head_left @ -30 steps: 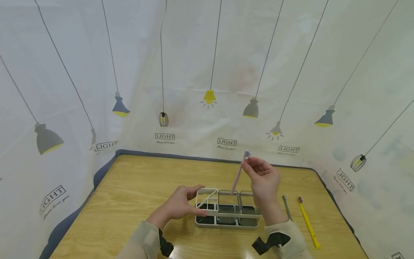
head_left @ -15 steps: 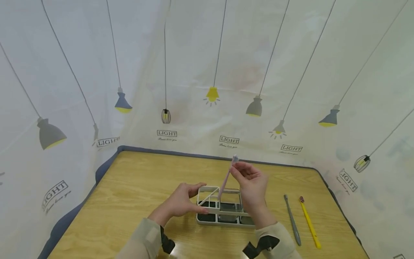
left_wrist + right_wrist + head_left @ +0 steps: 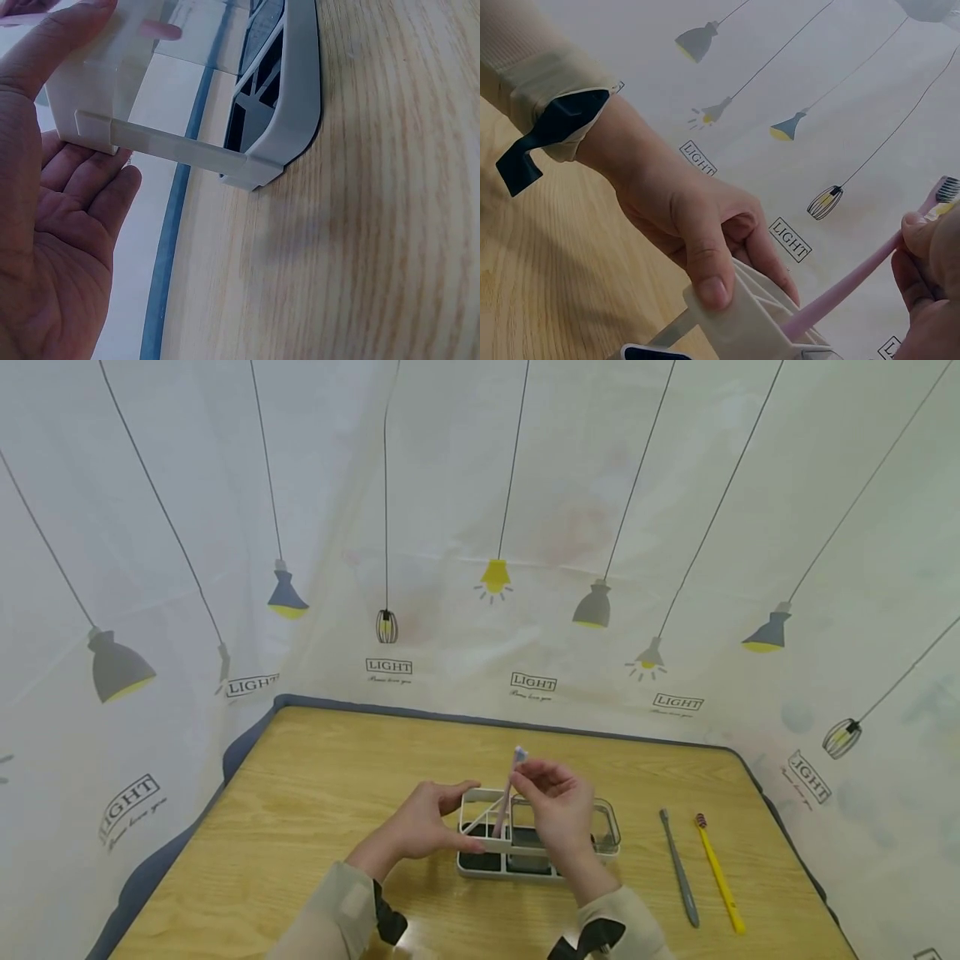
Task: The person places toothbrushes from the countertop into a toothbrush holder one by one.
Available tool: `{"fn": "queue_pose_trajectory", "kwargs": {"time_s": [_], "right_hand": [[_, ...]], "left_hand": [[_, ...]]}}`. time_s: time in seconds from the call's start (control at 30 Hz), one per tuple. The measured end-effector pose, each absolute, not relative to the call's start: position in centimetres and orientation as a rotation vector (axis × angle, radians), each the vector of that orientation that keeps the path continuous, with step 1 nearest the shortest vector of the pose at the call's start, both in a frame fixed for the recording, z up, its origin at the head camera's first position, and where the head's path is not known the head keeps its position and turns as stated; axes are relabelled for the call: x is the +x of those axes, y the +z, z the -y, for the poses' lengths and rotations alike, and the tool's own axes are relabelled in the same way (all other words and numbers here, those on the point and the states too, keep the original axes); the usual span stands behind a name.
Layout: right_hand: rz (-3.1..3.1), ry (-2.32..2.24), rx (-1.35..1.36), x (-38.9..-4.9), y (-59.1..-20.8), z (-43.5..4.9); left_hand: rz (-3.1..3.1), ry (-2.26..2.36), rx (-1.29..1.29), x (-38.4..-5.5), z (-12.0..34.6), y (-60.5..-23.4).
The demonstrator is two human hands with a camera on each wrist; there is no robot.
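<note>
A white two-tier toothbrush holder (image 3: 491, 872) stands on the table, with a slotted section at its left end and clear cups (image 3: 617, 837) beside it. My left hand (image 3: 422, 820) grips the upper tier's left end between thumb and fingers. Near its bristled head, a pink toothbrush (image 3: 847, 289) is pinched by my right hand (image 3: 558, 806). The brush leans slightly, head up, its handle down in a slot of the divided section. In the left wrist view, the handle tip (image 3: 161, 31) shows below the upper tier. My right hand hides part of the cups.
A grey toothbrush (image 3: 680, 870) and a yellow toothbrush (image 3: 722, 878) lie on the wooden table (image 3: 337, 760), right of the holder. A pale sheet (image 3: 442, 510) printed with lamps rises around the table's far and side edges.
My right hand has moved left and down with the pink toothbrush, whose handle went from over the clear cups into the slotted section. My left hand keeps its grip on the holder.
</note>
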State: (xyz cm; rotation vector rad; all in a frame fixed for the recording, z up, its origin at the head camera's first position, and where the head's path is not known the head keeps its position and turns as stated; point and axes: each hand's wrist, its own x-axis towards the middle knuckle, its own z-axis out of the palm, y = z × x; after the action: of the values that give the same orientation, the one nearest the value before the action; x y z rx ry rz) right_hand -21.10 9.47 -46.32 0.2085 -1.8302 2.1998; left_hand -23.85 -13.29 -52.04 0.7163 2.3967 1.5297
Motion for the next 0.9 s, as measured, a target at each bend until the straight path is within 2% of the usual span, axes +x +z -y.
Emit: {"fn": "queue_pose_trajectory", "kwargs": {"time_s": [0.37, 0.9], "right_hand": [[1.999, 2.045, 0.307, -20.7, -48.4, -9.0], [2.148, 1.988, 0.254, -20.4, -48.9, -8.7]], "left_hand": [[-2.387, 1.534, 0.741, -24.0, 13.3, -52.2], [-2.376, 1.542, 0.763, -23.9, 13.5, -52.2]]}}
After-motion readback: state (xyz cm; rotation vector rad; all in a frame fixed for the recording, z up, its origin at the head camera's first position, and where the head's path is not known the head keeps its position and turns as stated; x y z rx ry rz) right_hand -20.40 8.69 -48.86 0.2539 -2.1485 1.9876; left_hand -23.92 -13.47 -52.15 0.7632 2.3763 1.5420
